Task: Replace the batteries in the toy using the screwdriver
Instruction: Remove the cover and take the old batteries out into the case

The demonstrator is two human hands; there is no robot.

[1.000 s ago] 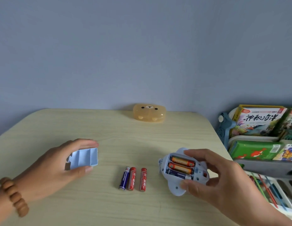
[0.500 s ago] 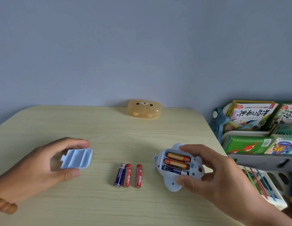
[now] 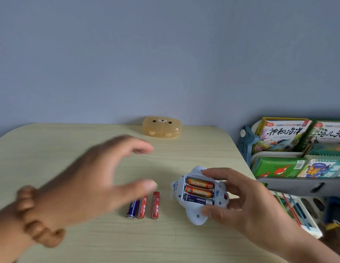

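My right hand (image 3: 247, 204) holds the pale blue toy (image 3: 195, 215) upside down just above the table. Its battery bay is uncovered, with two orange batteries (image 3: 199, 187) and a dark blue one inside. Three loose batteries (image 3: 144, 205), one blue and two red, lie side by side on the table left of the toy. My left hand (image 3: 85, 183) is blurred, fingers spread, empty, above the table left of these batteries. The battery cover and the screwdriver are not in sight.
A translucent orange bear-face case (image 3: 162, 127) rests at the table's far edge (image 3: 70, 128). Beside the table's right edge stands a rack of picture books (image 3: 283, 135) with a white basket (image 3: 306, 211) of coloured sticks below.
My left hand has let go of the blue battery cover and swung right toward the middle of the table; the cover is out of sight. The right hand still holds the toy.
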